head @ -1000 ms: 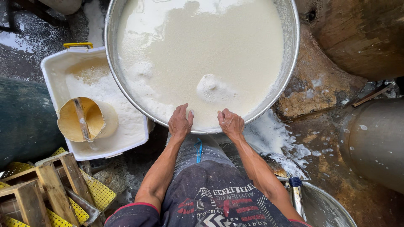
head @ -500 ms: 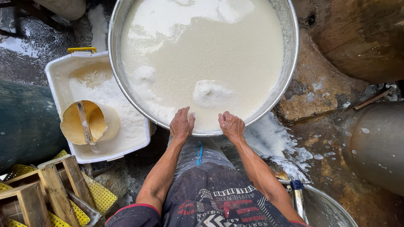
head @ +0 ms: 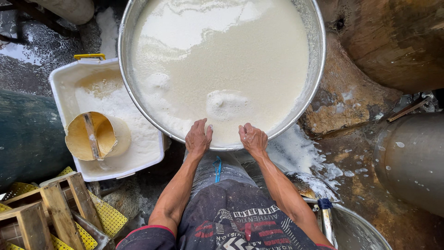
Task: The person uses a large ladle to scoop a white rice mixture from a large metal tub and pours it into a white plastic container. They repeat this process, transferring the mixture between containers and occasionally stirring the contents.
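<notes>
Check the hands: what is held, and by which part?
Both the left hand and the right hand grip the near rim of the large metal basin of milky liquid.

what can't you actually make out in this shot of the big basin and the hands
Head view only:
- Metal basin: far rim cut off by the top edge; its bottom hidden under the milky liquid.
- Left hand and right hand: fingertips curl over the near rim, partly hidden.
- White tub: its depth hidden by foam.
- Second metal vessel: cut off by the bottom edge.
- Wooden frame: cut off at the lower left corner.
</notes>
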